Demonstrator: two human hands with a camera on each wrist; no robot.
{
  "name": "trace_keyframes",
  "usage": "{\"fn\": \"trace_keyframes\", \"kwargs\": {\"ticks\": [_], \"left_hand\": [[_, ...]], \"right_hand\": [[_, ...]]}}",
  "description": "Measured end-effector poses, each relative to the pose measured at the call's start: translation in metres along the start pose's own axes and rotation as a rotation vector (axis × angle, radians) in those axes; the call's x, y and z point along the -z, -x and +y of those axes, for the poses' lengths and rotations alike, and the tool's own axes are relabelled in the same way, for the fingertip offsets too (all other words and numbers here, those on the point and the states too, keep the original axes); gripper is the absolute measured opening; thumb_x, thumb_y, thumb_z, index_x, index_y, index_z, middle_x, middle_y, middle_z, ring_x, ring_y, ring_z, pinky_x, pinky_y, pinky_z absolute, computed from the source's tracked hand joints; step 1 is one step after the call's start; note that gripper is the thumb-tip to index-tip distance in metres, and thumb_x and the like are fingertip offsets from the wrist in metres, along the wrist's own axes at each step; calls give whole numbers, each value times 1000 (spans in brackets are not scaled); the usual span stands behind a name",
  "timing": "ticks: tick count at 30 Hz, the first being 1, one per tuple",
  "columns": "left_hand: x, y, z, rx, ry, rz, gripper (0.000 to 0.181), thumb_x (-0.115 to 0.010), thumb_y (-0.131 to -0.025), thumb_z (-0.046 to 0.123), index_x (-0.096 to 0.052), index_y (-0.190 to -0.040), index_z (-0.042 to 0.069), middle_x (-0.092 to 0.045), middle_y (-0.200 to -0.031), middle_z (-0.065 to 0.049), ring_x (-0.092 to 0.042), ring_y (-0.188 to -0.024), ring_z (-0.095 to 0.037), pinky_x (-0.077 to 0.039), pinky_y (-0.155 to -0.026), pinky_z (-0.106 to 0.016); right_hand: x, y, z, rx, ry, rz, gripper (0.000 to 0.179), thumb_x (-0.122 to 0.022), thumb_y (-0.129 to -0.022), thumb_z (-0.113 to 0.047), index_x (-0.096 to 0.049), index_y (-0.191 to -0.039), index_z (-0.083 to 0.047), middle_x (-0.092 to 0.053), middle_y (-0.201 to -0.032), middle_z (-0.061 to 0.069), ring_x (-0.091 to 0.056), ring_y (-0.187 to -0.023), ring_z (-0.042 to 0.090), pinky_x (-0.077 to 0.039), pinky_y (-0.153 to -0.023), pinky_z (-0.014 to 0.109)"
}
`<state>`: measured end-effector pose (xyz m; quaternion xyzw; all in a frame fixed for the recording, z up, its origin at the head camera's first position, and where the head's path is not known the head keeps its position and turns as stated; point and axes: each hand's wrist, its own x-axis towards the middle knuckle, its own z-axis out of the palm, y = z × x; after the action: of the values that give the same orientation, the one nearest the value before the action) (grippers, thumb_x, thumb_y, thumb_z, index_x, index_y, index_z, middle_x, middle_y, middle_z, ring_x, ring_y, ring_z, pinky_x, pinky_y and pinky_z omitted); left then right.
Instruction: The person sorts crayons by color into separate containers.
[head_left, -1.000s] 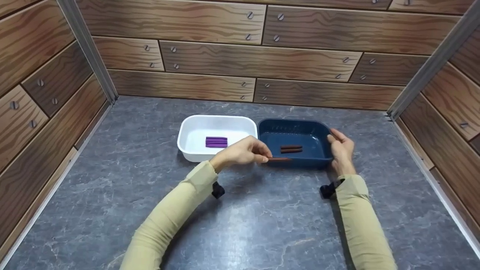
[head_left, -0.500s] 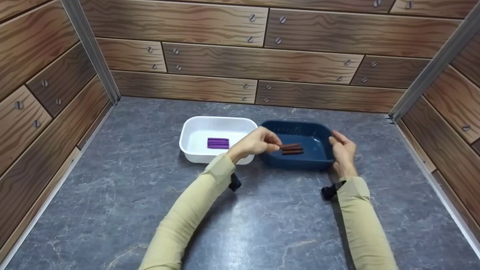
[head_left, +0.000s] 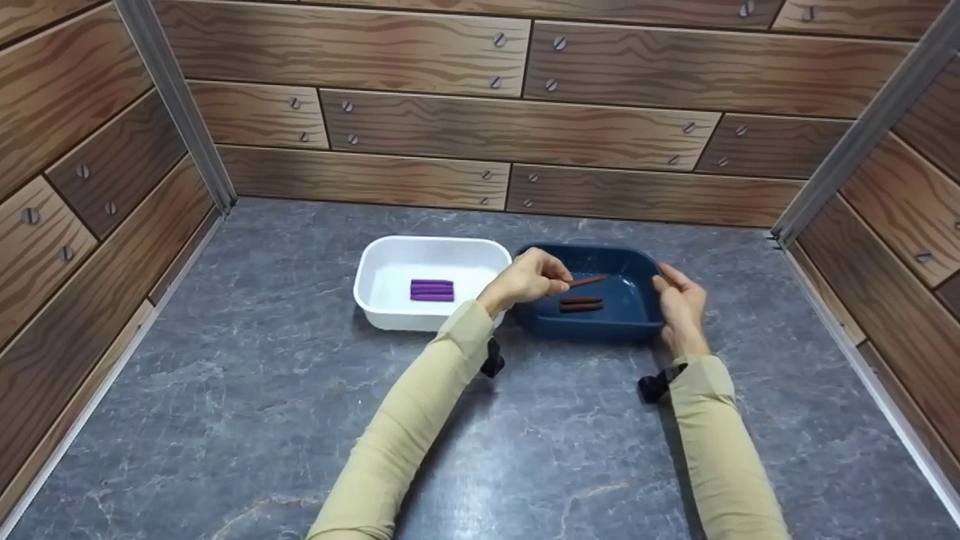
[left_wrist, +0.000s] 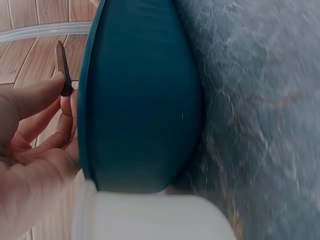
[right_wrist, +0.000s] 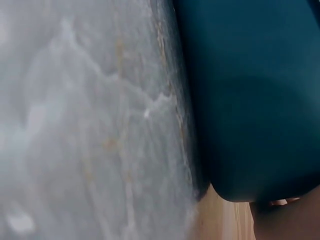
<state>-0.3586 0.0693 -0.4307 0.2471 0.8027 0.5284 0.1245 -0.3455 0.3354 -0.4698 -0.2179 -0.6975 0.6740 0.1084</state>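
My left hand [head_left: 527, 279] pinches a thin brown stick [head_left: 589, 281] between thumb and fingers, over the dark blue tray [head_left: 592, 330]. In the left wrist view the brown stick [left_wrist: 62, 67] points away from the thumb, beside the tray's rim. Two more brown sticks [head_left: 581, 304] lie side by side on the tray floor, nearer the front. My right hand [head_left: 682, 309] grips the right end of the tray, thumb at the rim and fingers along the outside. The right wrist view shows mostly the tray's outer wall [right_wrist: 255, 100], with little of the hand.
Left of the blue tray stands a white tray [head_left: 386, 316], close up against it. Several purple sticks [head_left: 432, 291] lie in a row inside. Both trays stand on a grey marbled tabletop [head_left: 247, 375], with wood-patterned walls [head_left: 420, 120] at the back and sides.
My left hand has carried the brown stick from the blue tray's front rim over its inside, past the two lying sticks toward the back. The right hand keeps its grip on the tray.
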Motion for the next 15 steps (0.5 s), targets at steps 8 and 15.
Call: {"fn": "trace_keyframes", "kwargs": {"ticks": [8, 15], "left_hand": [[-9, -12, 0, 11, -119, 90, 13, -69, -89, 5, -76, -100, 6, -75, -93, -8, -61, -73, -9, -48, -66, -20], [-19, -25, -2, 50, -281, 123, 12, -69, -89, 7, -77, -98, 9, -75, -99, -5, -64, -86, -13, -51, -77, -23]], "right_hand": [[-1, 1, -1, 20, 17, -8, 45, -51, -101, -13, -48, -145, -11, -39, -155, 7, -36, -142, 19, -31, -115, 31], [2, 2, -1, 1, 23, -12, 45, -51, -101, -15, -48, -146, -13, -42, -154, 8, -38, -141, 19, -31, -115, 31]]}}
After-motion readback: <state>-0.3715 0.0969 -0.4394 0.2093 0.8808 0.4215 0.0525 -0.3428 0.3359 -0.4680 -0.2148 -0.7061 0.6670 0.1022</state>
